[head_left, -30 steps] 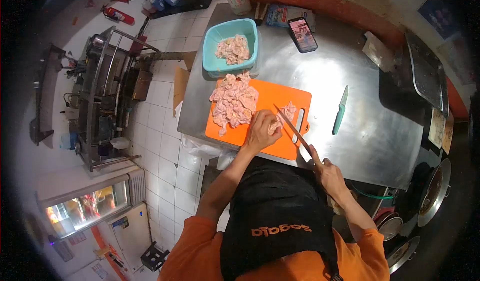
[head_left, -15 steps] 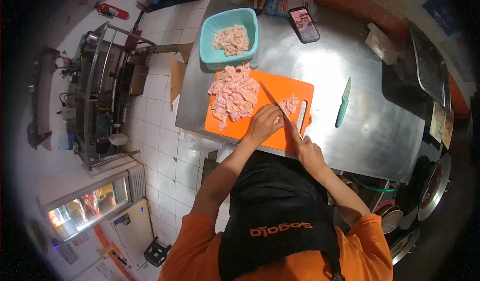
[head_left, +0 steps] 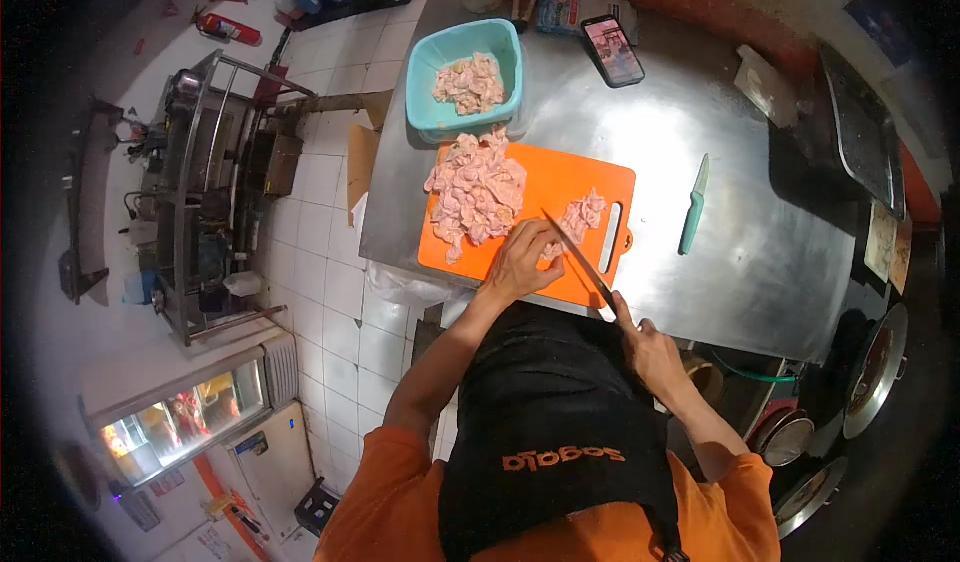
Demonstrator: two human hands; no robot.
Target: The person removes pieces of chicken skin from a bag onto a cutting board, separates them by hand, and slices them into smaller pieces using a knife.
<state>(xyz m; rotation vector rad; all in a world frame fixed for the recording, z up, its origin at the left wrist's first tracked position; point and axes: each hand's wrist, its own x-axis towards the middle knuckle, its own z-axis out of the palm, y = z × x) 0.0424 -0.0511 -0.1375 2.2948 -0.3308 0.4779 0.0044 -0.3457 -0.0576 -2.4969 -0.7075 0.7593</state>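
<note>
Fingers (head_left: 540, 247) pinning meat (head_left: 552, 251), teal knife (head_left: 693, 205) aside

The knife (head_left: 580, 260) handle is buried in the right hand (head_left: 648, 350), and the phone (head_left: 613, 50) screen seems too small to read.

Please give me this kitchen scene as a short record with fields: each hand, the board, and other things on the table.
left hand: presses a piece of raw meat on the cutting board
right hand: grip shut on knife, blade over the board
meat pile: on the board's left part
cut pieces: small heap right of the blade
basin: teal, holds meat
second knife: lies on steel table
phone: screen lit
</note>
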